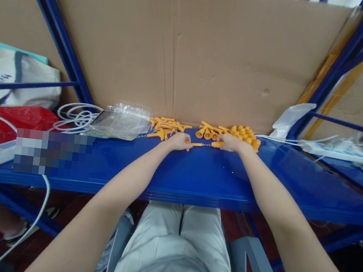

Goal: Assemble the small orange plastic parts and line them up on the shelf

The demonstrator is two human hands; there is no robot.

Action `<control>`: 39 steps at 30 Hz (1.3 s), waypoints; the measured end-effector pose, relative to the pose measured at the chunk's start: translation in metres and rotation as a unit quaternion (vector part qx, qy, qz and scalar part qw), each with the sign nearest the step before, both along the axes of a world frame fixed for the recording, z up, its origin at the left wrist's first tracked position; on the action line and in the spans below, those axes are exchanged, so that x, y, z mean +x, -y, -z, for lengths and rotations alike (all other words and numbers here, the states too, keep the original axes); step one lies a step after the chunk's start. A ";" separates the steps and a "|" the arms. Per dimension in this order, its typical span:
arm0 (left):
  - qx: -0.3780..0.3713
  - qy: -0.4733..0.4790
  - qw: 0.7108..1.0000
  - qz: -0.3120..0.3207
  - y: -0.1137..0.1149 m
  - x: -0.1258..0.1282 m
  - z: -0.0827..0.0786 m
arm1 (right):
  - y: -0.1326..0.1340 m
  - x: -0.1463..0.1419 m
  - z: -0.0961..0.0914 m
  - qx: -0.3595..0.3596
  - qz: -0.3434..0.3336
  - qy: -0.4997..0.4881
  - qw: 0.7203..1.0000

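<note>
My left hand (178,141) is closed on an orange corkscrew (196,144) with a T-shaped handle. Its thin dark metal spiral points right, just above the blue table (210,174). Facing that tip, an orange plastic sleeve (217,144) is pinched in my right hand (230,143); the tip and the sleeve are close, and I cannot tell whether they touch. Behind my left hand lies a pile of orange corkscrews (162,129), some spirals showing. Orange pieces with round open ends (207,134) lie in the middle, and more orange sleeves (243,132) cluster behind my right hand.
Clear plastic bags (122,120) and coiled white cable (78,117) lie left, near a red bag (22,118). A cardboard sheet (210,56) backs the table between blue posts. At right are a white plastic bag (290,118) and a power strip (333,151).
</note>
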State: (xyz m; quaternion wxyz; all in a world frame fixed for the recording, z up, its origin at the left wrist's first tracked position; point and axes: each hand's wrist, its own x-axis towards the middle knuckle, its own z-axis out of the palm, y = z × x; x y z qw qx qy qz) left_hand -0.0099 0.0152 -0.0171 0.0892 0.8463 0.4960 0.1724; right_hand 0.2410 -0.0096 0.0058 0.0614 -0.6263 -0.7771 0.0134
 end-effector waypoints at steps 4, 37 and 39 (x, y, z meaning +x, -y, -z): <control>0.001 0.004 1.000 -0.001 0.000 0.000 0.000 | -0.004 0.006 0.001 0.008 -0.024 -0.009 1.000; 0.098 0.020 0.995 -0.021 -0.002 -0.006 0.002 | -0.014 0.013 0.002 0.007 -0.152 -0.334 0.930; 0.102 0.026 0.994 -0.020 -0.002 -0.007 0.002 | -0.011 0.012 0.001 -0.027 -0.128 -0.364 0.922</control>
